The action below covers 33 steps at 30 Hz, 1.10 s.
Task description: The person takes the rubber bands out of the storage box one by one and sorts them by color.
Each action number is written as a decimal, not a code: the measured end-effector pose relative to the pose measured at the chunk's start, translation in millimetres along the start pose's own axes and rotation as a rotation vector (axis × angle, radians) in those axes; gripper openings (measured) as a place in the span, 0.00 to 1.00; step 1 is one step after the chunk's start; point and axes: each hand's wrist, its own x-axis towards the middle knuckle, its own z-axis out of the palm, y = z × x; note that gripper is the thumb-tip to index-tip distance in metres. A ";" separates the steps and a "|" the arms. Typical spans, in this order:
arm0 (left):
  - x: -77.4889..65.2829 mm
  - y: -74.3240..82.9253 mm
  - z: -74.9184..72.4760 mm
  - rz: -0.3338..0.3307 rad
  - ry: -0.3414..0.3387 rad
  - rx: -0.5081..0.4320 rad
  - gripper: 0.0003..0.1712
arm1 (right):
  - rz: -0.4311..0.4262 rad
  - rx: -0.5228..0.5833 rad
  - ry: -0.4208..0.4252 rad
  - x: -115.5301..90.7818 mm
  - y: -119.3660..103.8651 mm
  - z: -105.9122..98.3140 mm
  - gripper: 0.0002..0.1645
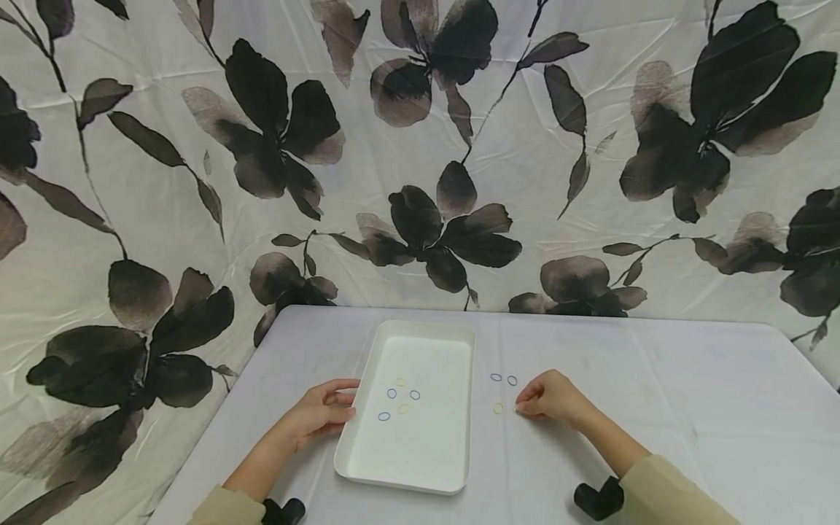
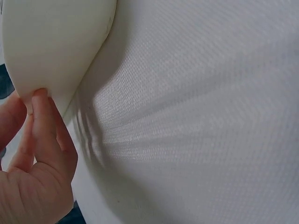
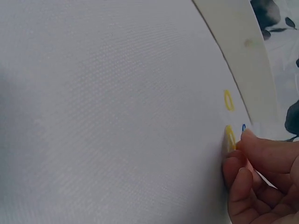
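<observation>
My right hand pinches a small yellow rubber band at the tabletop, its thumb and fingertips closed on the edge. Close by lie another yellow band and two blue bands, all right of a white tray. Several thin blue and yellow bands lie scattered inside the tray. At the tray's left side, my left hand touches the rim with extended fingers. In the left wrist view, fingertips rest against the tray's outer wall.
A white cloth covers the table. Behind it hangs a pale curtain with dark flowers. Black pieces, seemingly wrist gear, show beside both sleeves.
</observation>
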 end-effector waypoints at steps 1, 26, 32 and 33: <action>-0.1 0.1 0.1 -0.001 0.004 0.000 0.34 | 0.006 0.000 -0.002 0.3 -0.8 -0.7 0.03; 1.5 -2.1 -2.2 0.012 -0.006 0.002 0.34 | 0.002 0.095 -0.056 24.6 -42.1 -9.6 0.08; 1.2 -1.6 -1.7 0.008 0.000 0.010 0.34 | -0.035 0.112 -0.084 31.6 -56.4 -3.4 0.11; 1.2 -1.8 -1.7 0.007 0.001 0.010 0.34 | -0.042 0.119 -0.091 32.9 -57.7 -2.2 0.11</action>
